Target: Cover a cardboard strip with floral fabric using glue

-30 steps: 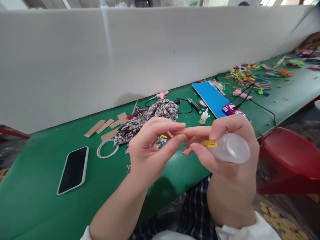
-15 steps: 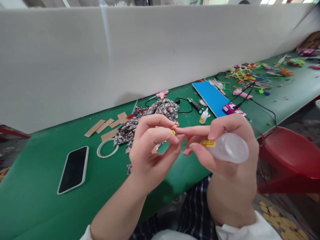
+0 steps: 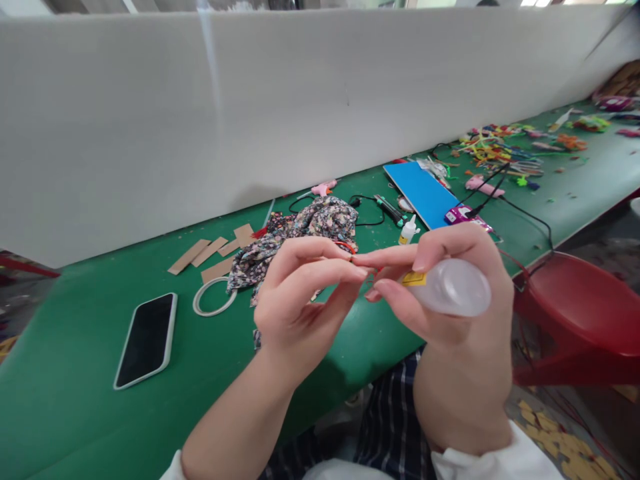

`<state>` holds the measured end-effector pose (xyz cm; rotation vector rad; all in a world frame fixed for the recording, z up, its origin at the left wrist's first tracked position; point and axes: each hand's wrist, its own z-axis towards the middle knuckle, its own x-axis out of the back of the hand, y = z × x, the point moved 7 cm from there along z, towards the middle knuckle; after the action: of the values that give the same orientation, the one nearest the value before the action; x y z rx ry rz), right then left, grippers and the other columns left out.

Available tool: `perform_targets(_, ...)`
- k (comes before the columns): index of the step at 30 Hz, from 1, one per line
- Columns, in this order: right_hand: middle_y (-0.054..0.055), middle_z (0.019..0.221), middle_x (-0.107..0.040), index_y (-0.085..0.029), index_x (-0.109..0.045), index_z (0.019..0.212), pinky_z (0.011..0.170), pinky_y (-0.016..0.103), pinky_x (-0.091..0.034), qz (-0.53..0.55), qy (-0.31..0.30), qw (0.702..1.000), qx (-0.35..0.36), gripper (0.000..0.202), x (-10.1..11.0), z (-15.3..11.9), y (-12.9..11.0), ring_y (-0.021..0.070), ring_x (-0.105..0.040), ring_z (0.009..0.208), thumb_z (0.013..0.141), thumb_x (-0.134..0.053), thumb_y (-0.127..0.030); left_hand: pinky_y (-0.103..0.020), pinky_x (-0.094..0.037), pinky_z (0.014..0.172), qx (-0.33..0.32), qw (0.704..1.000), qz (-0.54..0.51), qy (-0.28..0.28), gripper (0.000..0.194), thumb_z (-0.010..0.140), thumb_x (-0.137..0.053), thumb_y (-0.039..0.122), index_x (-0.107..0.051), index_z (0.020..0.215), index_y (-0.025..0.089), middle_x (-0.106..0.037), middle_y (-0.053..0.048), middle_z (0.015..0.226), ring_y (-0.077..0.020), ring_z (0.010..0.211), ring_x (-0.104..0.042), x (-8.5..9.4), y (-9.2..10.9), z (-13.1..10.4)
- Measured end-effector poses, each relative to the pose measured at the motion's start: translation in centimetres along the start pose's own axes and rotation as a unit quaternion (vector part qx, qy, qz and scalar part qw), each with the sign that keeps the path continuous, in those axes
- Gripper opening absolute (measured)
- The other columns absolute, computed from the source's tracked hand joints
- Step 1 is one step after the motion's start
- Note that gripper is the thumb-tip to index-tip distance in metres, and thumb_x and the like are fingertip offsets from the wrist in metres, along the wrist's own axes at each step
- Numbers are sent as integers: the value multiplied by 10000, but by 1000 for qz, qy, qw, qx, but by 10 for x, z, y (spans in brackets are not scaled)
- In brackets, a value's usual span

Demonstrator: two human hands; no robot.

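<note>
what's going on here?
A person works over a green table. The right hand holds a translucent bottle with a yellow label, its index finger reaching to the left hand's bent fingertips. A bit of red shows there, mostly hidden. Floral fabric lies behind the hands; a phone lies off to the left.

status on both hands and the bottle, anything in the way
Right hand holds translucent plastic bottle. Left hand at right index fingertip, grip hidden. Floral fabric bunched beyond left hand.
</note>
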<state>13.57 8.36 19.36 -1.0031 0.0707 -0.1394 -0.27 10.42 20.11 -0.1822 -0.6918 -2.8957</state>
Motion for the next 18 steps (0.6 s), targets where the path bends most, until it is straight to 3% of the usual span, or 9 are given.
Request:
perform_targets(9, -22, 849, -628, -290, -449, 824, 666, 328, -518, -9, 3, 1000, 3, 250, -1, 1, 0, 163, -637, 774, 740, -643, -157, -257, -514, 634, -32, 998, 6, 56, 220, 732, -673, 87, -625, 887, 236, -632, 15, 796, -116, 727, -593, -1, 2, -4)
perform_targets(18, -25, 847, -618, -263, -473, 790, 656, 290, -510, 7, 6, 1000, 11, 274, -3, 2, -3, 132, -610, 748, 695, -670, -97, -238, -512, 593, -107, 993, 50, 31, 167, 708, -699, 94, -642, 819, 204, -646, 13, 780, -106, 687, -598, 3, 11, -2)
